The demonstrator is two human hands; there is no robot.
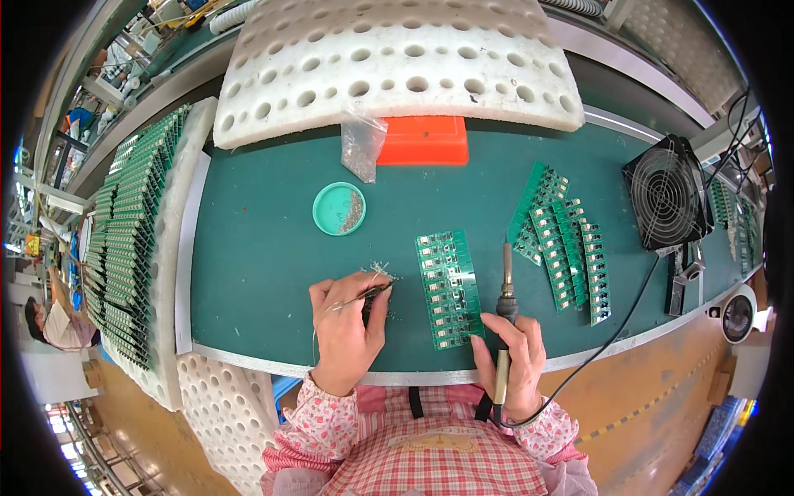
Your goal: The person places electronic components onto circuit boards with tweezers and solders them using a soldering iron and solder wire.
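Here we see a smooth green-covered worktop [265, 248] crowded on three sides. A thick white foam slab with round holes [397, 58] lies across the far edge, and a flat orange plastic box [423, 139] sits just in front of it. A crinkled clear plastic bag [362, 145] leans beside the box. A round teal plastic dish [338, 208] holds a small heap of tiny metal parts. Rows of green boards stand packed in a white foam rack [132, 231] on our left; a fan of green circuit strips [562, 244] and a black square wire-grilled fan [668, 194] lie to our right.

Our left hand [346, 331] pinches thin solder wire, fingers narrow around it, beside a little pile of loose bits [380, 271]. Our right hand [513, 360] grips a black-handled soldering iron [504, 302], fingers wrapped round the handle. Between them lies the green rectangular circuit panel [449, 288], flat near the front edge.
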